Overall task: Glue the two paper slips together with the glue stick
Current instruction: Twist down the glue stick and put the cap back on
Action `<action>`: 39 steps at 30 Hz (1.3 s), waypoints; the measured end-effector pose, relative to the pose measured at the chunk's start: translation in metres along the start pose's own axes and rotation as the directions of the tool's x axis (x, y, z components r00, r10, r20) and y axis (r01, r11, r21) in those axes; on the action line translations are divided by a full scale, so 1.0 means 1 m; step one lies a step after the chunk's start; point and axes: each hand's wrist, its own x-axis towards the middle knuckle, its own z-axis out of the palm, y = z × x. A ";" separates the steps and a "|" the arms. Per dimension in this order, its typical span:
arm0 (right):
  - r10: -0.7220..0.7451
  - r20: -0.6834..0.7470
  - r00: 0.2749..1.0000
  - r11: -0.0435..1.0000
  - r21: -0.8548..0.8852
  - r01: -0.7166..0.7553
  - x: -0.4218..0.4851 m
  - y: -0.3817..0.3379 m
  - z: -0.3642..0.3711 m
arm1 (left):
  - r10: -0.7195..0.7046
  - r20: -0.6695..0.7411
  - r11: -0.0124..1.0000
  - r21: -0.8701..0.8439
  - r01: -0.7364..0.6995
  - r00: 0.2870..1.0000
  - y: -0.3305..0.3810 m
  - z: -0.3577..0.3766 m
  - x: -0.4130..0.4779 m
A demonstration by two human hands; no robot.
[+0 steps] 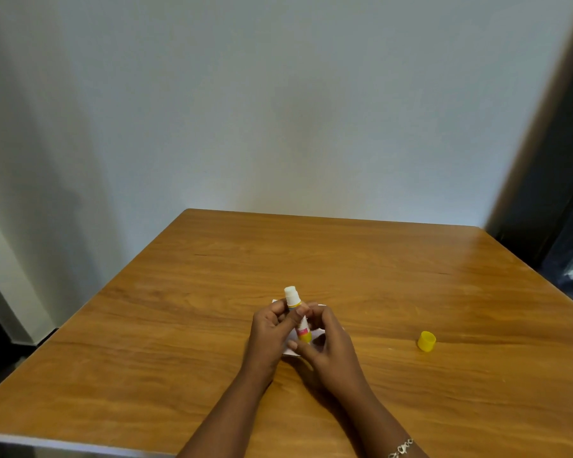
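The glue stick (294, 299) is uncapped, with its white glue tip pointing up and away from me. My left hand (270, 328) grips its upper body, thumb across the tube. My right hand (328, 342) pinches its yellow base. Both hands hover over white paper slips (318, 332) lying on the wooden table (179, 325); the hands hide most of the paper, so I cannot tell how the slips lie. The yellow cap (426, 341) lies on the table to the right, apart from my hands.
The table's far edge meets a pale wall. A dark doorway or cabinet stands at the far right. The table's left edge drops off to the floor.
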 end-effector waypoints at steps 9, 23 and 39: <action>0.045 0.009 0.999 0.997 0.060 -0.046 0.000 0.000 -0.002 | -0.019 0.020 0.999 -0.026 0.020 1.000 0.001 0.002 -0.001; 0.018 0.034 0.999 0.999 0.037 -0.020 -0.002 0.002 -0.001 | -0.039 0.025 0.996 -0.076 0.041 0.999 0.001 -0.001 -0.001; 0.043 0.034 0.999 0.991 0.124 -0.047 -0.001 0.003 -0.005 | -0.036 0.028 0.999 -0.038 0.038 0.999 0.001 -0.001 -0.001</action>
